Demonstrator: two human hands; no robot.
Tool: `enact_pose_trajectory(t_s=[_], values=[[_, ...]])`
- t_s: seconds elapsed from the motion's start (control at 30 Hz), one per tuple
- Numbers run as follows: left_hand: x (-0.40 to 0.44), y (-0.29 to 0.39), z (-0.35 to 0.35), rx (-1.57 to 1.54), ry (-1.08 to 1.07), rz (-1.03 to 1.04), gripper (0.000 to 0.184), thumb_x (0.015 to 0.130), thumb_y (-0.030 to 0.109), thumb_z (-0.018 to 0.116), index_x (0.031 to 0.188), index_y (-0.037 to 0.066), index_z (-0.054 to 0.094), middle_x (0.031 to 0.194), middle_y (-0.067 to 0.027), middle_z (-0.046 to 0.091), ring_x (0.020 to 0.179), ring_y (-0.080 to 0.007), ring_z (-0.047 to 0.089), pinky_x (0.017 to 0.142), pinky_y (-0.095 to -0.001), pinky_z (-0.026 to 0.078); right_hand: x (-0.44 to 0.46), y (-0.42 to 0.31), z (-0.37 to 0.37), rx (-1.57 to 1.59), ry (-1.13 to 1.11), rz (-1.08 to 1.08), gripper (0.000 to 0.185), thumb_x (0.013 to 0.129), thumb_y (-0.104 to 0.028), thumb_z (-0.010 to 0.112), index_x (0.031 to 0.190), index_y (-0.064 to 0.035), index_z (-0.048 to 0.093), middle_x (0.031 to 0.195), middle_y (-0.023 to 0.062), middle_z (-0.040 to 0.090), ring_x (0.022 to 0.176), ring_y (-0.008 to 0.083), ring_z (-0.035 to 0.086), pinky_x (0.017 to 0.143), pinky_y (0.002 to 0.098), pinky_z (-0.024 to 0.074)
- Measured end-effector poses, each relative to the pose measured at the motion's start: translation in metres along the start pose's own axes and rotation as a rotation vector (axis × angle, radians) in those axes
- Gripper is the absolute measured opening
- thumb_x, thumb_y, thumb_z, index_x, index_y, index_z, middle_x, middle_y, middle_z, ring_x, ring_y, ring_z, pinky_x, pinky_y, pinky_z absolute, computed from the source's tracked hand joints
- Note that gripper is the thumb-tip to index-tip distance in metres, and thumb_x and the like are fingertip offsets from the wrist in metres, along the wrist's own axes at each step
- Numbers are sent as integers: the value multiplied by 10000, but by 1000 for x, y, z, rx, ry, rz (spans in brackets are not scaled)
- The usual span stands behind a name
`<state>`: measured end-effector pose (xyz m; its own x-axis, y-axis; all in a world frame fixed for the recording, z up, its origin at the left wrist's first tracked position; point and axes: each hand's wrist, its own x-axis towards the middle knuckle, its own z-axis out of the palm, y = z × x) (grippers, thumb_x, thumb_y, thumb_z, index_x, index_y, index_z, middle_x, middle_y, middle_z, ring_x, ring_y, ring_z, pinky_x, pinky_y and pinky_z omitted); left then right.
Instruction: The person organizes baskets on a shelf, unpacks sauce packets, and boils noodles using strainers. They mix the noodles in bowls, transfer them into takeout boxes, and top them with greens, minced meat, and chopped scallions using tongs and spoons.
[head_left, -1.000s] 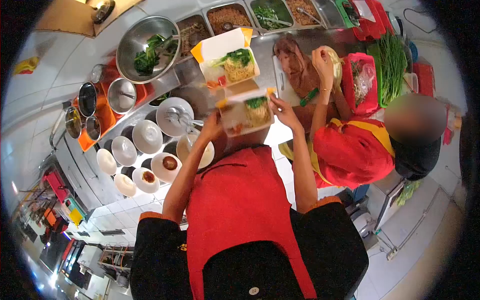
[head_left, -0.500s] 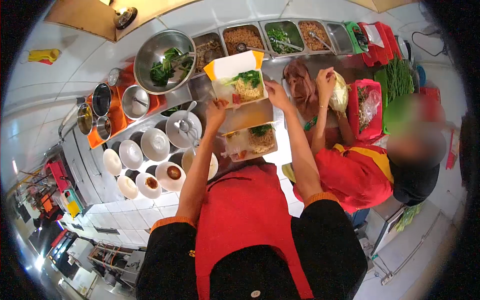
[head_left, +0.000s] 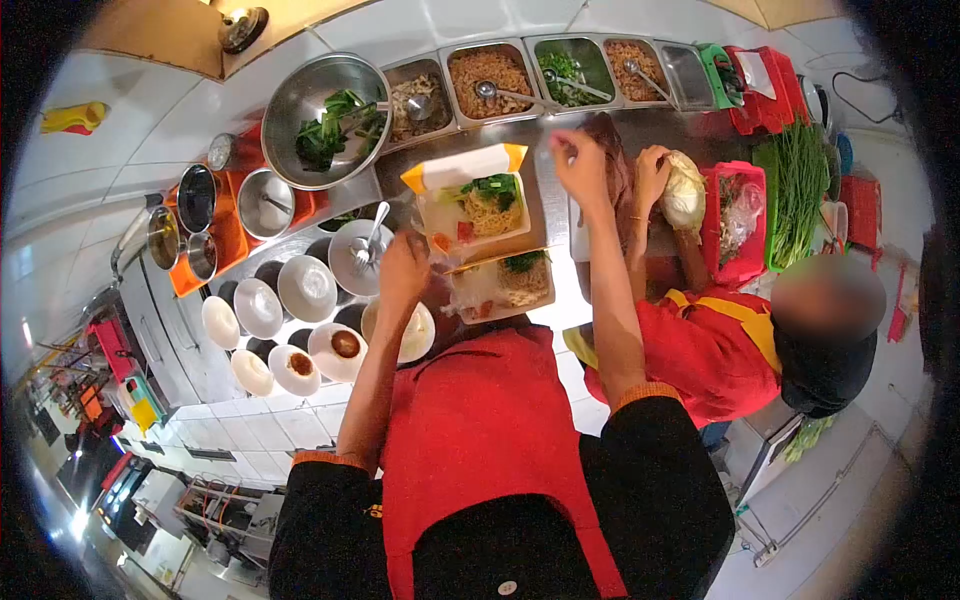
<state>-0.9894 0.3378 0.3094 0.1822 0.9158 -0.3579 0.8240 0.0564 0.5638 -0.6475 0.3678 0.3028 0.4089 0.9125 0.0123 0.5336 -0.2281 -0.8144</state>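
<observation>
A takeaway box (head_left: 527, 215) with noodles (head_left: 494, 215), leafy greens (head_left: 494, 187) and small red items stands on the counter, its white and yellow lid (head_left: 465, 168) raised at the back. My left hand (head_left: 404, 268) is beside the box's left side; its fingers are mostly hidden and blurred. My right hand (head_left: 582, 172) is lifted to the right of the box, fingers loosely bent and apart, with nothing visible in them. Closer to me sits a second takeaway box (head_left: 535, 301) of noodles and greens, with a clear plastic bag (head_left: 472, 293) at its left.
Metal trays (head_left: 490, 80) of toppings with ladles line the back. A steel bowl (head_left: 325, 125) of greens is at back left, several white bowls (head_left: 308, 288) at left. At right, a co-worker's hand (head_left: 652, 178) is by a pale cabbage-like vegetable (head_left: 684, 190), near a red basket (head_left: 738, 262).
Both hands have come off the rear box, which now rests slightly lower. My right hand has moved up and right; my left has drawn back left. The co-worker's head has shifted toward me.
</observation>
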Motion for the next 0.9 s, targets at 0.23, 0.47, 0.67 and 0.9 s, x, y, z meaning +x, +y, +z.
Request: enact_pose_trajectory(t_s=[0.23, 0.47, 0.67, 0.9], values=[[80, 116, -70, -374, 279, 422, 228, 940, 104, 528, 1092, -34, 627, 1012, -244, 651, 911, -397, 638, 853, -442, 508, 91, -18, 37, -407, -50, -427, 146, 833, -78, 669, 956, -54, 743, 1001, 169, 693, 964, 369, 632, 1000, 452, 458], [195, 87, 17, -1510, -632, -130, 284, 911, 116, 594, 1162, -16, 604, 1141, -204, 640, 987, -342, 654, 873, -451, 570, 98, -21, 43, -348, -58, -381, 185, 808, -43, 656, 972, -62, 741, 979, 146, 683, 947, 375, 630, 836, 464, 502], [215, 133, 74, -1704, -291, -638, 264, 946, 115, 489, 1201, 100, 552, 1120, -109, 617, 927, -265, 620, 733, -412, 557, 104, -22, 34, -262, -2, -249, 207, 842, -44, 641, 1015, -82, 748, 996, 165, 669, 917, 396, 649, 805, 455, 515], [220, 139, 92, -1857, -175, -603, 222, 907, 17, 438, 1089, 84, 545, 1059, -126, 597, 909, -279, 593, 762, -464, 551, 109, -19, 32, -237, -37, -211, 222, 856, -47, 634, 1032, -98, 759, 1011, 201, 663, 939, 407, 650, 830, 460, 517]])
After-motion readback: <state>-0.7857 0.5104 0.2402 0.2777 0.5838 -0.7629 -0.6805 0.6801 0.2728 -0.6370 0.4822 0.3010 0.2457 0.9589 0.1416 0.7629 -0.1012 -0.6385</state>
